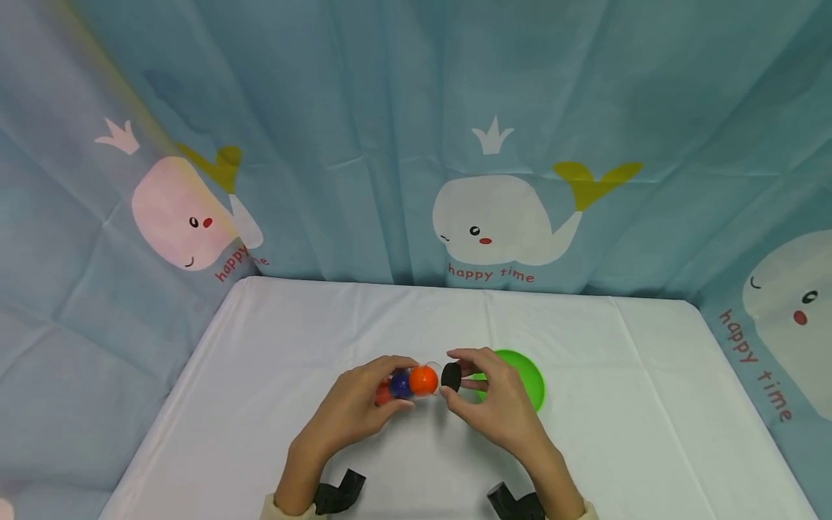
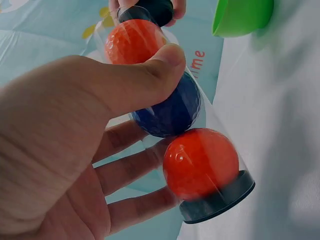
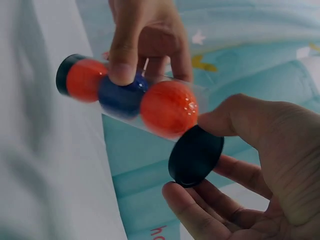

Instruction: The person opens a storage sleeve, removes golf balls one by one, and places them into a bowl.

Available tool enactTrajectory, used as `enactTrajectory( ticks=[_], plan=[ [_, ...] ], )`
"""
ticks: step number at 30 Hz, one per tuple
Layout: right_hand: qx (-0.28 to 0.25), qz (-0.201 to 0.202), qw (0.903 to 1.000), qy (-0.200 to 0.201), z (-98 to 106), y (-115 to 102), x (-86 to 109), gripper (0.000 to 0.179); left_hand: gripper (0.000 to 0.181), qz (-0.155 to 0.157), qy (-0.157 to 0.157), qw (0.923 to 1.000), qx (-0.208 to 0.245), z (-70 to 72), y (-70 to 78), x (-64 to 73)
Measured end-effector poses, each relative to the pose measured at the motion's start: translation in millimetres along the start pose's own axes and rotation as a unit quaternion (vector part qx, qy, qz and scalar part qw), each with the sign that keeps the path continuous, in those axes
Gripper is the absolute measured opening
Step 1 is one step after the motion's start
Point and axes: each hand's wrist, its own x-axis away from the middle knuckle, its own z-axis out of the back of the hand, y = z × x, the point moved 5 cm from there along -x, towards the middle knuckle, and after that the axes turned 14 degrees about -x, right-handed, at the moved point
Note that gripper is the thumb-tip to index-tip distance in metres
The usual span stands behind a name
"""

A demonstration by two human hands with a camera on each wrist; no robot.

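My left hand (image 1: pixel 360 399) grips a clear plastic tube (image 2: pixel 215 117) around its middle, thumb on one side and fingers on the other. Inside the tube sit an orange golf ball (image 1: pixel 424 380), a dark blue golf ball (image 2: pixel 170 110) and a second orange ball (image 2: pixel 201 162). A black cap (image 2: pixel 220 200) covers the tube's far-left end. My right hand (image 1: pixel 497 397) pinches a separate round black lid (image 3: pixel 196 156) by its edge, between thumb and fingers. The lid is close beside the tube's uncapped right end; whether they touch I cannot tell.
Just behind my right hand a green bowl (image 1: pixel 529 375) stands on the white-covered table (image 1: pixel 325 318). A blue curtain (image 1: pixel 364 144) printed with whales hangs behind and at the sides. Black wrist mounts (image 1: pixel 341 492) are strapped to both forearms.
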Motion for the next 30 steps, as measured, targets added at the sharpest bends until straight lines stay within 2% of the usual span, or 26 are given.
enactTrajectory(
  ticks=[8,18,30],
  plan=[
    [-0.007,0.005,1.0000,-0.003,-7.4,4.4,-1.2,0.038,0.060,0.026,0.003,0.9996,0.011,2.1,-11.9,2.1],
    [-0.005,0.003,1.0000,-0.008,-15.9,10.3,-2.3,0.040,0.058,0.037,-0.001,0.9989,0.028,9.4,-14.8,3.2],
    [0.067,0.029,0.9972,-0.014,-34.9,23.4,-2.0,0.039,0.057,0.030,0.013,0.9988,0.037,14.2,-19.7,4.8]
  ],
)
